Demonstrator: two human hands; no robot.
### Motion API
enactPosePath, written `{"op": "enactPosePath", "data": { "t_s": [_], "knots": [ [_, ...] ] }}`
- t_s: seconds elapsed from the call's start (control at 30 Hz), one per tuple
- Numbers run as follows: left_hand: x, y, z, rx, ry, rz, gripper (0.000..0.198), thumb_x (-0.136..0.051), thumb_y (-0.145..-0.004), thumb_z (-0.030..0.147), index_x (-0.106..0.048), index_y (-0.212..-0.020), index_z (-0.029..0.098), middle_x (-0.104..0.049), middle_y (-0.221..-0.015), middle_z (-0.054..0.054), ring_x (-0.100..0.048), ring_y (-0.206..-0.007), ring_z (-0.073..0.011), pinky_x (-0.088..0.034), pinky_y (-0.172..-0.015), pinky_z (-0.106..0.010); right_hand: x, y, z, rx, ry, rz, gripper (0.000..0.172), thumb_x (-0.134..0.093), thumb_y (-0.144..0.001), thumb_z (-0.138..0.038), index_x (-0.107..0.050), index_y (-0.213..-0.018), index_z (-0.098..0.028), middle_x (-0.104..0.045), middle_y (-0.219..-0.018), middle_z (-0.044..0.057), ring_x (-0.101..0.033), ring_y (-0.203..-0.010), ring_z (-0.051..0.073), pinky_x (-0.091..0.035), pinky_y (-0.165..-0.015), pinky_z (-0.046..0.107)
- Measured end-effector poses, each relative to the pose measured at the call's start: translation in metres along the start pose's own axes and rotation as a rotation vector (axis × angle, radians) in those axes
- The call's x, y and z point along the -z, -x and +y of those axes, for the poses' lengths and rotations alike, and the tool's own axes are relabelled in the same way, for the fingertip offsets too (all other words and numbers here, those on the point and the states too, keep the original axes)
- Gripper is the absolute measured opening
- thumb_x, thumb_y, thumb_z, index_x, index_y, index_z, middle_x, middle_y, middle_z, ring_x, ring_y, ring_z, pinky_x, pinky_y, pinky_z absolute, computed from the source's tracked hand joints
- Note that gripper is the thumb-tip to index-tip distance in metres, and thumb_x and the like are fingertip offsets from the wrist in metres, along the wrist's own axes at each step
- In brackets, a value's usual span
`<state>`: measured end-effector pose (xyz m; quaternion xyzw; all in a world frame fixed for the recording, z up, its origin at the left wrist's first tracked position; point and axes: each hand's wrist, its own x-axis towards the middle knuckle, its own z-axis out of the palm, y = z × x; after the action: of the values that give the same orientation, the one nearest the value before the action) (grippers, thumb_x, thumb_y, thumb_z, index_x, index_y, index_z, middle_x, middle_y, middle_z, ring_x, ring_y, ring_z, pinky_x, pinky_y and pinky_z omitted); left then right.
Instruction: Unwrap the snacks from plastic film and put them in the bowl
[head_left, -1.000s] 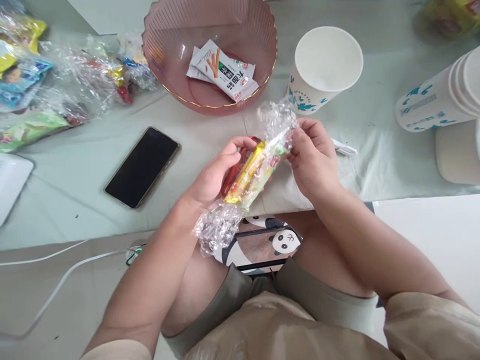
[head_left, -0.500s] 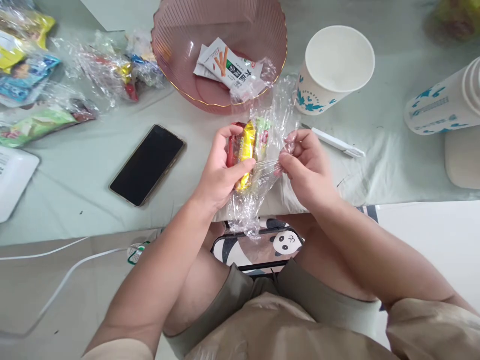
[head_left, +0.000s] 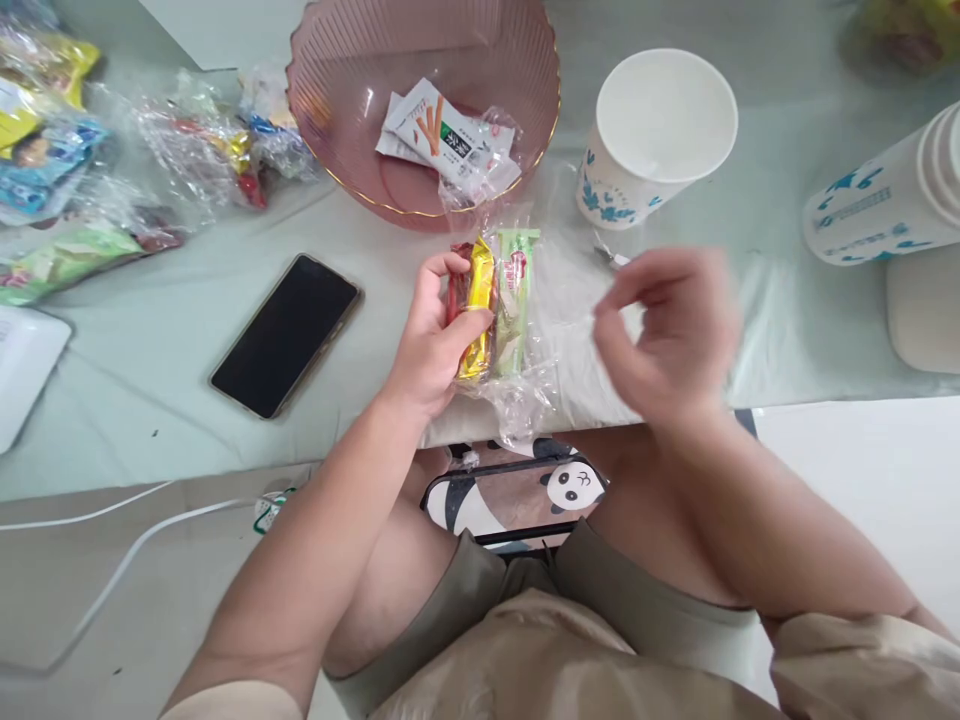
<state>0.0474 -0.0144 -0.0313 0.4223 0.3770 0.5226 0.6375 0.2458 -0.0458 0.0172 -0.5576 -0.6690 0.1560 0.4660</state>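
Plastic film [head_left: 519, 408], clear, crumpled, just below centre. Crinkly yellow foil packet [head_left: 480, 290] mid-frame, clamped by left hand [head_left: 433, 350]: thumb pressing on top, index curled at red wrapper [head_left: 453, 300]. Flat green sachet [head_left: 514, 300] alongside. Right hand [head_left: 667, 335] right of centre, blurred, fingers bent; can't tell if pinching anything. Farther, upper centre: ribbed pink, gold-rimmed bowl [head_left: 356, 75]; paper cup [head_left: 637, 165] to its right.

Yellow packet [head_left: 481, 280]; green packet [head_left: 514, 305]; gold-rimmed pink bowl [head_left: 337, 100].
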Motion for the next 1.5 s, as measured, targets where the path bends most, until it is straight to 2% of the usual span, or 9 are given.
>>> {"op": "enactPosePath", "data": {
  "t_s": [0.17, 0.4, 0.5, 0.63, 0.77, 0.9, 0.97, 1.23, 1.5],
  "knots": [
    [-0.006, 0.004, -0.001, -0.006, -0.017, -0.032, 0.059, -0.091, -0.072, 0.053, -0.042, -0.092, 0.027, -0.059, -0.085, 0.004, -0.055, -0.056, -0.0077, -0.046, -0.047, -0.02, -0.027, 0.01, -0.008, -0.411, -0.339, -0.407, 0.03, -0.062, -0.087, -0.025, -0.044, -0.111, -0.026, -0.062, -0.101, 0.002, -0.061, -0.061, 0.01, -0.054, -0.055, 0.027],
    [-0.005, 0.008, 0.004, -0.056, -0.243, -0.045, 0.041, -0.077, -0.087, 0.056, -0.052, -0.085, 0.023, -0.048, -0.071, 0.004, -0.043, -0.056, -0.0078, -0.037, -0.047, -0.02, -0.038, 0.007, 0.005, -0.672, -0.579, -0.437, 0.059, -0.075, -0.082, -0.039, -0.036, -0.125, -0.026, -0.061, -0.096, -0.002, -0.062, -0.062, 0.01, -0.049, -0.05, 0.023],
    [-0.012, 0.011, 0.015, 0.025, -0.056, -0.03, 0.035, -0.073, -0.092, 0.05, -0.052, -0.085, 0.023, -0.051, -0.075, 0.003, -0.051, -0.061, -0.0092, -0.043, -0.053, -0.021, -0.037, 0.005, 0.002, -0.704, -0.603, -0.43, 0.049, -0.074, -0.084, -0.042, -0.047, -0.121, -0.023, -0.062, -0.093, 0.0, -0.063, -0.072, 0.012, -0.052, -0.058, 0.024],
    [-0.022, 0.013, 0.039, 0.1, 0.24, -0.009, 0.024, -0.065, -0.094, 0.04, -0.05, -0.087, 0.024, -0.07, -0.104, -0.002, -0.071, -0.106, -0.0217, -0.061, -0.086, -0.035, -0.039, 0.004, -0.009, -0.814, -0.86, -0.415, 0.043, -0.072, -0.085, -0.047, -0.055, -0.116, -0.025, -0.068, -0.108, 0.003, -0.068, -0.092, 0.017, -0.059, -0.073, 0.029],
    [-0.022, 0.015, 0.057, 0.129, 0.305, -0.041, 0.018, -0.058, -0.094, 0.037, -0.051, -0.084, 0.023, -0.07, -0.132, -0.001, -0.052, -0.147, -0.0255, -0.051, -0.115, -0.044, -0.046, 0.002, -0.022, -0.939, -1.215, -0.413, 0.052, -0.078, -0.076, -0.052, -0.053, -0.115, -0.027, -0.074, -0.107, 0.001, -0.074, -0.097, 0.023, -0.064, -0.081, 0.038],
    [-0.02, 0.02, 0.066, 0.053, 0.268, -0.194, 0.019, -0.067, -0.089, 0.033, -0.055, -0.079, 0.023, -0.07, -0.14, 0.002, -0.04, -0.157, -0.0251, -0.049, -0.119, -0.043, -0.051, 0.003, -0.025, -1.046, -1.32, -0.424, 0.048, -0.082, -0.073, -0.049, -0.059, -0.108, -0.026, -0.077, -0.096, 0.001, -0.076, -0.092, 0.025, -0.066, -0.08, 0.04],
    [-0.019, 0.021, 0.072, 0.023, 0.256, -0.194, 0.016, -0.068, -0.088, 0.03, -0.058, -0.078, 0.024, -0.071, -0.138, 0.003, -0.047, -0.152, -0.0236, -0.051, -0.117, -0.041, -0.052, 0.004, -0.023, -1.072, -1.335, -0.389, 0.045, -0.085, -0.071, -0.046, -0.062, -0.103, -0.025, -0.077, -0.091, 0.001, -0.076, -0.088, 0.024, -0.066, -0.08, 0.039],
    [-0.004, 0.014, 0.076, 0.082, 0.461, 0.226, 0.023, -0.058, -0.092, 0.023, -0.054, -0.069, 0.025, -0.078, -0.118, 0.008, -0.063, -0.134, -0.0169, -0.057, -0.105, -0.033, -0.045, -0.004, -0.015, -0.991, -1.307, -0.083, 0.039, -0.087, -0.069, -0.045, -0.068, -0.098, -0.028, -0.077, -0.107, -0.002, -0.07, -0.121, 0.022, -0.062, -0.102, 0.039],
    [0.004, 0.008, 0.069, 0.125, 0.463, 0.496, 0.022, -0.049, -0.096, 0.028, -0.051, -0.074, 0.024, -0.077, -0.119, -0.002, -0.066, -0.13, -0.0245, -0.061, -0.086, -0.042, -0.016, -0.023, -0.01, -0.691, -1.109, 0.356, 0.023, -0.078, -0.079, -0.041, -0.064, -0.093, -0.029, -0.075, -0.103, -0.004, -0.071, -0.119, 0.02, -0.059, -0.105, 0.038]
  ]
}}
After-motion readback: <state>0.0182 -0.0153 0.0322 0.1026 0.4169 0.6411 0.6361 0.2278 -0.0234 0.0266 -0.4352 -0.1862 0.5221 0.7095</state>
